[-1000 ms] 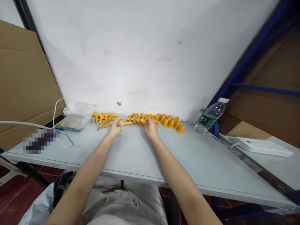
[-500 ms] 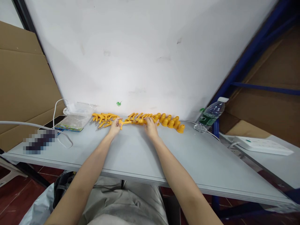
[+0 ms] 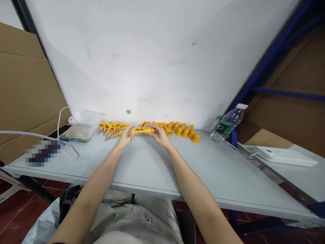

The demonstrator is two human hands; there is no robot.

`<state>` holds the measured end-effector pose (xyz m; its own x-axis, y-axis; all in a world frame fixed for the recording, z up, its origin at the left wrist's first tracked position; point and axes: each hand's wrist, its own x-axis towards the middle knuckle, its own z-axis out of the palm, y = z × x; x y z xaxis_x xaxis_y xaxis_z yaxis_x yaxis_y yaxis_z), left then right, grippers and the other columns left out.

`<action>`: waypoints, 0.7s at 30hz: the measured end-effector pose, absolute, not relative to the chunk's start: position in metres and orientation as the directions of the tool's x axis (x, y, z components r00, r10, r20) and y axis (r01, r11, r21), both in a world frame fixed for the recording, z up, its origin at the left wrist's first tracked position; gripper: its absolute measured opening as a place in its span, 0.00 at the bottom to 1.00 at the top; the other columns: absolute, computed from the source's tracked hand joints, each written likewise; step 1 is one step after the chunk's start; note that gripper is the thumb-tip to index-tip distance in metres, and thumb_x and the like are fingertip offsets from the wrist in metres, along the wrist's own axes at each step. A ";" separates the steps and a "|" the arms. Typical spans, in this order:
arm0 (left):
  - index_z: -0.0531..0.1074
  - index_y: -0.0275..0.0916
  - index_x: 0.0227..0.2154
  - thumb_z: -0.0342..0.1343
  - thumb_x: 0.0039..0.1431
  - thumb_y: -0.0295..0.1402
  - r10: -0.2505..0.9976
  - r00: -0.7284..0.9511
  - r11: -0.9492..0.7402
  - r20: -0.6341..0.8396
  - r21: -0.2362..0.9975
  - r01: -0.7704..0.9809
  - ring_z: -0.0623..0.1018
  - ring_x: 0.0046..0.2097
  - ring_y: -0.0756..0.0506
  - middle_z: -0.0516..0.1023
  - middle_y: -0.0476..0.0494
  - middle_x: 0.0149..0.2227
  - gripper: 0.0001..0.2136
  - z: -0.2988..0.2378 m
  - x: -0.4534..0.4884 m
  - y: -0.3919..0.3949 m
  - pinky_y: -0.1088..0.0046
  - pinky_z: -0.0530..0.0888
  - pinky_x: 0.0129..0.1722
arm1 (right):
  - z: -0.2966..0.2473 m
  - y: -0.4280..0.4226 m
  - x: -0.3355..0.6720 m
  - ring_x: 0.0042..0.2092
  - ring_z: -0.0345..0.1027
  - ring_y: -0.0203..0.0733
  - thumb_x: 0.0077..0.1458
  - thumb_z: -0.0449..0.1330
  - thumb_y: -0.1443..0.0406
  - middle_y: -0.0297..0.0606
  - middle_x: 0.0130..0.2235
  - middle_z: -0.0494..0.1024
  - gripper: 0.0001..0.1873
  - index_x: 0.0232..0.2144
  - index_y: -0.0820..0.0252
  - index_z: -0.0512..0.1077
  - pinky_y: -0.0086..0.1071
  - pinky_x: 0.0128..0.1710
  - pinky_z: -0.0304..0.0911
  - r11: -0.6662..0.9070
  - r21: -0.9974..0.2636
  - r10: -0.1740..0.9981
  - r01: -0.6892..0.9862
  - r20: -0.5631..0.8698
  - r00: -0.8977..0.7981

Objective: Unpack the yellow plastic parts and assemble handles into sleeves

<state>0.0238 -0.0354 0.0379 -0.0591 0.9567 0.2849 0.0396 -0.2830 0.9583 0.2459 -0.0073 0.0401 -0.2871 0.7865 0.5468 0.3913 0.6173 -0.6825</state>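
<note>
A yellow plastic piece [image 3: 142, 131] with a forked left end is held just above the grey table [image 3: 152, 166], between both hands. My left hand [image 3: 126, 137] pinches its forked end. My right hand [image 3: 159, 135] grips its right end, where a cone-shaped cap sits on the stem. Behind the hands, a row of yellow forked stems [image 3: 111, 128] with small metal chains lies at the left, and yellow cone caps [image 3: 185, 131] stand at the right along the white board [image 3: 162, 61].
A clear plastic bag [image 3: 80, 129] and a white cable [image 3: 62, 118] lie at the back left. A water bottle [image 3: 227, 123] leans at the back right. A white power strip [image 3: 283, 155] rests on the neighbouring table. Cardboard stands at both sides.
My right hand brought a yellow cap leftward from the row onto the stem's right end. The left hand stayed put, holding the forked end.
</note>
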 end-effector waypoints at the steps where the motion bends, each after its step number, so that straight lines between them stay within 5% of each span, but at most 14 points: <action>1: 0.70 0.40 0.47 0.56 0.54 0.30 0.952 -0.052 -0.298 0.301 0.953 0.052 0.72 0.24 0.55 0.71 0.45 0.40 0.16 0.037 0.024 -0.035 0.80 0.62 0.20 | 0.040 -0.007 0.247 0.49 0.71 0.48 0.54 0.60 0.58 0.47 0.52 0.74 0.22 0.51 0.58 0.69 0.45 0.50 0.66 0.605 -0.705 0.796 0.369 0.533 -0.288; 8: 0.72 0.40 0.46 0.54 0.56 0.28 0.936 -0.004 -0.349 0.353 0.929 0.125 0.73 0.27 0.51 0.69 0.51 0.26 0.14 0.037 0.020 -0.037 0.77 0.63 0.24 | 0.055 -0.017 0.251 0.39 0.73 0.42 0.47 0.64 0.54 0.43 0.45 0.78 0.28 0.49 0.60 0.72 0.41 0.44 0.69 0.502 -0.834 0.845 0.230 0.415 -0.337; 11: 0.73 0.40 0.46 0.54 0.56 0.29 0.931 0.022 -0.365 0.365 0.922 0.130 0.72 0.27 0.51 0.69 0.51 0.25 0.14 0.040 0.019 -0.039 0.77 0.64 0.25 | 0.064 -0.026 0.252 0.29 0.70 0.39 0.47 0.63 0.47 0.37 0.32 0.78 0.24 0.36 0.60 0.75 0.36 0.36 0.69 0.440 -0.873 0.871 0.211 0.357 -0.338; 15: 0.72 0.39 0.49 0.55 0.56 0.31 0.919 0.061 -0.393 0.389 0.905 0.164 0.71 0.28 0.50 0.69 0.50 0.24 0.16 0.041 0.017 -0.039 0.77 0.65 0.27 | 0.067 -0.033 0.247 0.21 0.64 0.35 0.44 0.57 0.36 0.33 0.19 0.71 0.31 0.19 0.59 0.67 0.29 0.23 0.61 0.299 -0.929 0.932 0.218 0.235 -0.274; 21: 0.72 0.42 0.48 0.61 0.51 0.31 0.881 0.090 -0.469 0.464 0.836 0.285 0.72 0.32 0.49 0.74 0.42 0.41 0.19 0.040 0.013 -0.039 0.75 0.70 0.31 | 0.065 -0.035 0.231 0.15 0.58 0.34 0.42 0.56 0.33 0.32 0.13 0.65 0.33 0.14 0.55 0.60 0.32 0.18 0.62 0.162 -0.972 0.977 0.172 0.133 -0.166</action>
